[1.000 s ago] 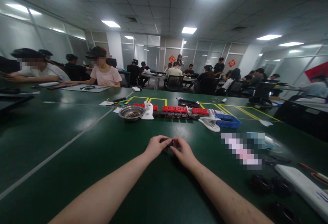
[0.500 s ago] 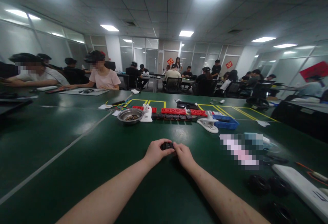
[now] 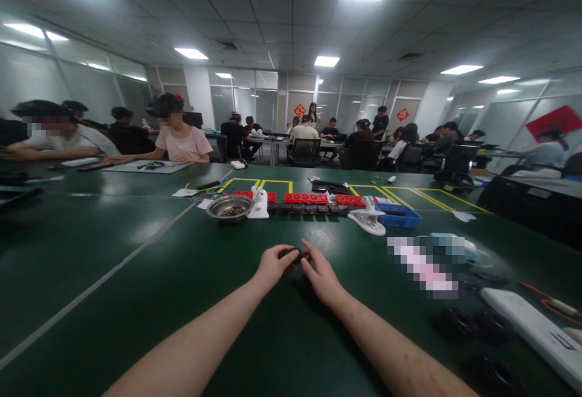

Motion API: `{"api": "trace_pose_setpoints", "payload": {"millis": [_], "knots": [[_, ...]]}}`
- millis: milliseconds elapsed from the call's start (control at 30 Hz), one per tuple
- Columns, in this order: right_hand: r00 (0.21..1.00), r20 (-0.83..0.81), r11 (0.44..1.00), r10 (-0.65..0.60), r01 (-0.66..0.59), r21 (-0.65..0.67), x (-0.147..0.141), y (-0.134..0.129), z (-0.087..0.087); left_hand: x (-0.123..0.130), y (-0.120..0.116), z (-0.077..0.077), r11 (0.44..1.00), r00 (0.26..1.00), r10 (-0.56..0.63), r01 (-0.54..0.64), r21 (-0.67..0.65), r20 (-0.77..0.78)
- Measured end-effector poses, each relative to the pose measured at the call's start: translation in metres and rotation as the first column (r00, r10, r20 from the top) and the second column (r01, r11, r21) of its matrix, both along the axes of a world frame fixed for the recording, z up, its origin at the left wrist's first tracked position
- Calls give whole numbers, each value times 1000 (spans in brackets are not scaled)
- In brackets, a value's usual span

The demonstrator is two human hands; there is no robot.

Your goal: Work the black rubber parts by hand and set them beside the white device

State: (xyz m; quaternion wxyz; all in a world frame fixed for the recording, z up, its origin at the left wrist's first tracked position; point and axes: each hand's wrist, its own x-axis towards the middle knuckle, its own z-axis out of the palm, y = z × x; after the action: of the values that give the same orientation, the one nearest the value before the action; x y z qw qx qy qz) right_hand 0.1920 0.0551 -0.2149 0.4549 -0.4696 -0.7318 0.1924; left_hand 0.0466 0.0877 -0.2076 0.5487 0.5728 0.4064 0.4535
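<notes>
A small black part [image 3: 297, 256], its exact kind too small to tell, is pinched between the thumb and fingers of my left hand [image 3: 274, 263] just above the green table. At its right side is my right hand [image 3: 321, 270], thumb and index finger spread apart; whether a fingertip touches the part I cannot tell. Something small and red shows below the part, between the hands. Beyond them stand a row of red blocks [image 3: 309, 197] and a row of black pieces [image 3: 305, 208], between two white clip stands, the left one [image 3: 259, 203] and the right one [image 3: 367, 218].
A metal bowl [image 3: 230, 208] with small brass-coloured bits stands left of the stands, a blue tray [image 3: 400, 217] to the right. Black wheel-like rings [image 3: 456, 323] and a white slab [image 3: 531, 333] lie at the right. People [image 3: 179, 136] sit at the far side.
My right hand's fingers have opened and come away from the black part, which has turned in my left hand. The view has shifted slightly.
</notes>
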Motion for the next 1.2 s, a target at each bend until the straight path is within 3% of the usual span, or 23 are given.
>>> {"api": "trace_pose_setpoints", "payload": {"millis": [167, 267, 333, 500, 700, 767, 967, 1100, 1200], "knots": [[979, 13, 971, -204, 204, -124, 6, 6, -1, -4, -3, 3, 970, 957, 107, -41, 240, -268], [974, 120, 957, -191, 212, -197, 7, 7, -2, -4, -10, 7, 929, 905, 131, 30, 368, -406], [972, 171, 968, -163, 191, -164, 6, 7, -3, -4, -14, 9, 912, 883, 125, 76, 402, -452], [982, 157, 993, -104, 110, -32, 0, 4, -4, -5, -10, 5, 929, 911, 154, -1, 371, -383], [986, 167, 999, 27, -31, 18, -2, 3, -6, -6, 3, -6, 991, 991, -21, 37, 127, -130], [988, 157, 1000, -2, 1, 4, -2, 3, -7, -6, 4, -6, 990, 989, 10, 11, 143, -145], [961, 145, 968, -236, 245, -48, 1, 3, -4, -6, -6, 3, 921, 919, 172, -22, 388, -355], [962, 199, 970, -188, 214, -119, 4, 6, -4, -5, -12, 6, 912, 898, 113, 76, 403, -426], [971, 182, 982, -154, 171, -78, 3, 8, -5, -5, -12, 6, 912, 897, 100, 90, 400, -430]]}}
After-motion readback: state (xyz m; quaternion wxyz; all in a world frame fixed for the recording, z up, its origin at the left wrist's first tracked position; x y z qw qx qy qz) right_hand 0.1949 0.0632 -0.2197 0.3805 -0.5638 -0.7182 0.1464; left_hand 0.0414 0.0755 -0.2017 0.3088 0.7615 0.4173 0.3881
